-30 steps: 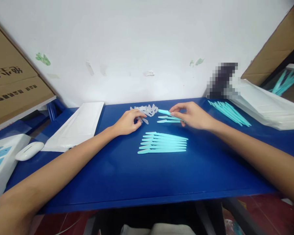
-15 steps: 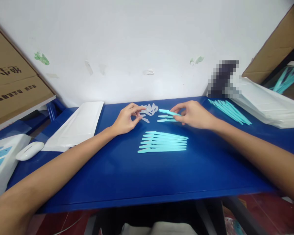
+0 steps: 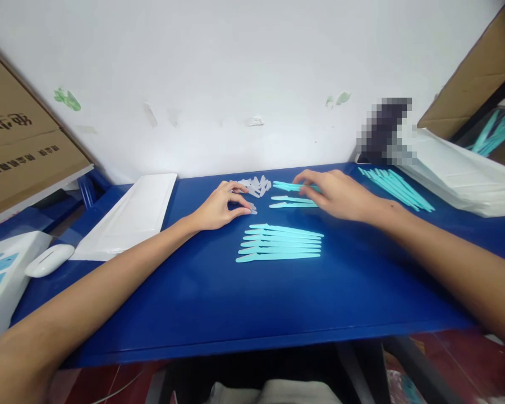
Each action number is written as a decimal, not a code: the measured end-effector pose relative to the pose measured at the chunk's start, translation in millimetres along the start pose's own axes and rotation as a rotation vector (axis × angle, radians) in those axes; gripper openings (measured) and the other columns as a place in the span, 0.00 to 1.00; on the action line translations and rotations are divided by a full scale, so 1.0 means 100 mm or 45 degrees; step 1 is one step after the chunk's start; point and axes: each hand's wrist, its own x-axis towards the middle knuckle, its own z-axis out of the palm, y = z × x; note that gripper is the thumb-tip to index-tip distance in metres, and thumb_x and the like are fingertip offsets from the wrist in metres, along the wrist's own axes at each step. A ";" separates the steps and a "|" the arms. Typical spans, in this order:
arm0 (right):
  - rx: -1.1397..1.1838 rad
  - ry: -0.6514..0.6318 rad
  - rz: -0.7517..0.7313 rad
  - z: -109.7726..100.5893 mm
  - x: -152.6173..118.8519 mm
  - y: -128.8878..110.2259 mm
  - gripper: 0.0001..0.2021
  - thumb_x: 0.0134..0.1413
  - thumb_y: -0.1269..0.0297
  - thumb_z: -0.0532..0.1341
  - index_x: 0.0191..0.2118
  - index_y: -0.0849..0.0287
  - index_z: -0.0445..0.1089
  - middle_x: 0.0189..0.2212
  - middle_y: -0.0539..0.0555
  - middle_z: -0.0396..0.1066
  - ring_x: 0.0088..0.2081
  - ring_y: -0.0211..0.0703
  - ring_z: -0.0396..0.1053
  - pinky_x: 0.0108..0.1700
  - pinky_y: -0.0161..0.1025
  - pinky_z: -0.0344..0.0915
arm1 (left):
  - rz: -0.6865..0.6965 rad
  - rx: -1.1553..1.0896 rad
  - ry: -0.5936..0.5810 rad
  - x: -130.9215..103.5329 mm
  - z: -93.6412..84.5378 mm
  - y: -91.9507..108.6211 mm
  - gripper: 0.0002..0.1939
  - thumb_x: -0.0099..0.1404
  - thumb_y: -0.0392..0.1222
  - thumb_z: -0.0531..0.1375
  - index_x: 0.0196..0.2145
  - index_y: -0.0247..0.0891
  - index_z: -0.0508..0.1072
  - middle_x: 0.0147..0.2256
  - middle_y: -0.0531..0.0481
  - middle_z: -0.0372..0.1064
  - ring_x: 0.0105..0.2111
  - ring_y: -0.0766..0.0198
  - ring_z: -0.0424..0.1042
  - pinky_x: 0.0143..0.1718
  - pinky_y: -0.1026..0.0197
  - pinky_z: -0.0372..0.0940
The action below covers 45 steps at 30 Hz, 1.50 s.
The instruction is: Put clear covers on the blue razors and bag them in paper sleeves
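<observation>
My left hand (image 3: 223, 206) pinches thumb and index finger at a small clear plastic cap (image 3: 253, 209), low over the table. Just behind it lies a pile of similar translucent caps (image 3: 258, 185). My right hand (image 3: 334, 193) hovers with fingers apart over turquoise eyebrow razors (image 3: 283, 185); its fingers partly hide their right ends. Two more razors (image 3: 287, 205) lie just in front of these, under the thumb side. Closer to me, several turquoise razors (image 3: 281, 244) are fanned in a row, heads to the left.
White flat packs (image 3: 130, 207) lie at the left, beside a white mouse-shaped object (image 3: 50, 261) and a white device (image 3: 12, 280). More razors (image 3: 398, 188) and stacked white packs (image 3: 463, 174) occupy the right. Cardboard boxes (image 3: 21, 123) flank the blue table (image 3: 235, 308); a wall stands behind.
My right hand has lowered a razor to the far row and loosened its fingers. My left hand has brought its thumb and index finger down to the cap near the pile.
</observation>
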 end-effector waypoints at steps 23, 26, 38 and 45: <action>-0.114 -0.116 -0.372 0.14 -0.06 -0.29 0.18 0.67 0.65 0.53 0.55 0.56 0.75 0.42 0.57 0.76 0.35 0.45 0.73 0.32 0.38 0.60 | -0.202 -0.300 0.026 0.04 0.07 0.23 0.06 0.61 0.43 0.69 0.33 0.38 0.80 0.32 0.49 0.79 0.32 0.61 0.77 0.38 0.58 0.72; -0.109 -0.118 -0.383 0.13 -0.05 -0.26 0.18 0.67 0.65 0.53 0.55 0.56 0.75 0.41 0.58 0.76 0.35 0.45 0.72 0.33 0.38 0.60 | -0.193 -0.310 0.017 0.04 0.07 0.21 0.06 0.61 0.43 0.69 0.34 0.38 0.80 0.33 0.48 0.80 0.33 0.61 0.77 0.39 0.58 0.72; -0.152 -0.106 -0.428 0.20 -0.05 -0.36 0.18 0.67 0.67 0.53 0.56 0.56 0.75 0.41 0.57 0.76 0.33 0.43 0.71 0.30 0.37 0.57 | -0.193 -0.416 -0.010 0.06 0.12 0.25 0.05 0.60 0.40 0.69 0.33 0.36 0.80 0.33 0.48 0.79 0.33 0.62 0.77 0.39 0.58 0.73; -0.097 -0.078 -0.424 0.30 -0.01 -0.47 0.18 0.69 0.68 0.51 0.55 0.59 0.75 0.39 0.58 0.74 0.33 0.43 0.70 0.30 0.38 0.55 | -0.268 -0.507 0.024 0.10 0.18 0.26 0.06 0.57 0.40 0.70 0.30 0.35 0.78 0.30 0.48 0.78 0.31 0.61 0.77 0.37 0.57 0.73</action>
